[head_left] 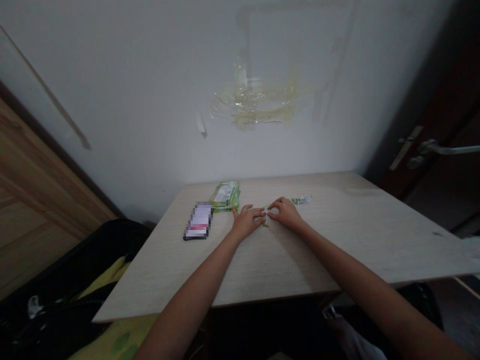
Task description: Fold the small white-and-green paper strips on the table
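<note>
Between my two hands a small green-and-white strip of packaging [265, 223] lies on the table, largely covered by my fingers. My left hand [246, 221] rests at its left side, with the fingertips pressing on it and the thumb side raised. From the right, my right hand [286, 214] bends its thumb and fingers together onto the upper part of the strip. Just beyond that hand lies another green-and-white strip [302, 200]. A stack of green-and-white packets [226, 194] sits behind my left hand, close to the wall.
A phone [198, 221] with a blurred-out screen lies left of my hands. The pale wooden table [337, 240] meets a wall [150, 100] bearing peeling tape. To the right is a dark door with a metal handle [431, 150]. Dark and yellow fabric [108, 270] lies beyond the table's left edge.
</note>
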Demonstrator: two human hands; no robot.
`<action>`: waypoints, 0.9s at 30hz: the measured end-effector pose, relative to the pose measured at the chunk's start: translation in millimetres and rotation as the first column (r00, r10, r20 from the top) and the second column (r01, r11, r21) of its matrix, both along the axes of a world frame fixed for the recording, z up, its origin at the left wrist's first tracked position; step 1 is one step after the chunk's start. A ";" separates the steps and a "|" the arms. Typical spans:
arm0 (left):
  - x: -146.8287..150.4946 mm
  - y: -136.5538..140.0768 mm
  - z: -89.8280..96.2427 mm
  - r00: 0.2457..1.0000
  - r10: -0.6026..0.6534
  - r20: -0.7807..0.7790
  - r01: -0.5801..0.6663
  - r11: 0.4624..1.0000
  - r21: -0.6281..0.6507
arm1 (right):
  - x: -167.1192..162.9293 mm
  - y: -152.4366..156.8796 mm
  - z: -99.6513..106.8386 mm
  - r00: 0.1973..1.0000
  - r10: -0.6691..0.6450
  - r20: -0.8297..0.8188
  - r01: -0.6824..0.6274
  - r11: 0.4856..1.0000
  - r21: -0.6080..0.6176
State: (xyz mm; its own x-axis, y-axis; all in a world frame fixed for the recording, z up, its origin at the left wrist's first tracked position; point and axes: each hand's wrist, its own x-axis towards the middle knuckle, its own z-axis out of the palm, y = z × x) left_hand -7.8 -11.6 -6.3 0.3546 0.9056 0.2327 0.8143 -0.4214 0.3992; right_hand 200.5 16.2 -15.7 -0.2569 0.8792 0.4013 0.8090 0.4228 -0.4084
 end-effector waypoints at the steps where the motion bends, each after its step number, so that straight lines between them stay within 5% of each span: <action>1: 0.0 -0.5 0.6 1.000 0.000 -0.003 0.000 1.000 0.000 | 0.6 -0.2 0.4 1.000 0.006 0.000 -0.006 1.000 -0.004; 27: 0.6 -3.3 5.3 1.000 0.003 -0.012 -0.003 1.000 -0.025 | 10.8 -12.3 -0.6 0.983 0.175 0.055 -0.173 0.984 -0.049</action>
